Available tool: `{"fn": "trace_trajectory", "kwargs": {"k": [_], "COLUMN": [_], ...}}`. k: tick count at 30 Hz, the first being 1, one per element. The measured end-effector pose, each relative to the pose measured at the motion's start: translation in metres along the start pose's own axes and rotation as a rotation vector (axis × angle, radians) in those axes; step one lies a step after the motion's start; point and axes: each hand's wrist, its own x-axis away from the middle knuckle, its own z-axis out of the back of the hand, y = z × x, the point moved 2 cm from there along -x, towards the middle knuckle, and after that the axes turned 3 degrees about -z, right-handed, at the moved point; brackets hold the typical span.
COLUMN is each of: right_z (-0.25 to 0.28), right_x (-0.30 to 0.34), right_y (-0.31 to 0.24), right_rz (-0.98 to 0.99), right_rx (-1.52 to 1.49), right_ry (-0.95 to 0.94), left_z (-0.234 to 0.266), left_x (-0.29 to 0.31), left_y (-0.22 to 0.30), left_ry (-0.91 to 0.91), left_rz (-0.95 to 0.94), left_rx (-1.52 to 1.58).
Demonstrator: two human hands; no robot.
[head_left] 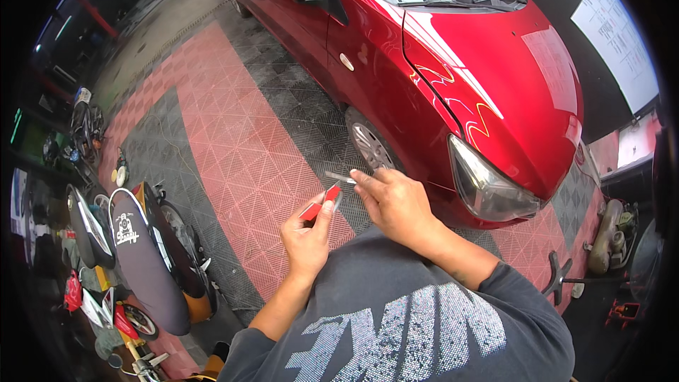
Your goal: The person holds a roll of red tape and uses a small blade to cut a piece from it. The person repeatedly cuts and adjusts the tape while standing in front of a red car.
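Observation:
My left hand (304, 242) is closed on a small flat red piece (323, 204), pinched between thumb and fingers; its exact kind is too small to make out. A pale, clear-looking edge shows beside it, near the thumb tip. Just above and to the right, my right hand (397, 204) pinches a thin, narrow silvery strip (339, 177) like a blade, pointing left over the red piece. A small gap seems to part the two items. Both hands are held in front of my body, near the front wheel (371, 143) of a red car (488, 49).
The car's headlight (488, 182) is close on my right. Parked motorcycles stand at left, one with a dark seat (145, 262). Red and black floor tiles (233, 127) run between. A black stand (559, 276) and a rounded metal part (607, 237) are at right.

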Motion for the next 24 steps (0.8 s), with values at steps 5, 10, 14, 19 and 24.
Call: {"fn": "trace_trajectory", "kwargs": {"k": [5, 10, 14, 19, 24], "right_z": [0.003, -0.01, 0.01, 0.023, 0.026], "right_x": [-0.004, 0.015, 0.021, 0.023, 0.013], "right_y": [0.016, 0.028, 0.011, -0.008, 0.01], "right_rz": [-0.271, -0.199, -0.229, -0.013, -0.038], "right_rx": [-0.471, -0.613, -0.701, -0.453, -0.377], "right_ry": [-0.121, -0.157, -0.148, -0.001, 0.188], "left_z": [0.002, -0.004, -0.012, -0.014, -0.008], "left_x": [-0.002, 0.002, 0.004, 0.001, -0.001], "left_y": [-0.012, -0.014, -0.007, -0.013, -0.014], "left_ry": [-0.105, -0.152, -0.077, -0.027, -0.034], "left_rz": [0.298, 0.342, 0.209, 0.033, 0.116], "left_rx": [0.367, 0.657, 0.61, 0.423, 0.536]}}
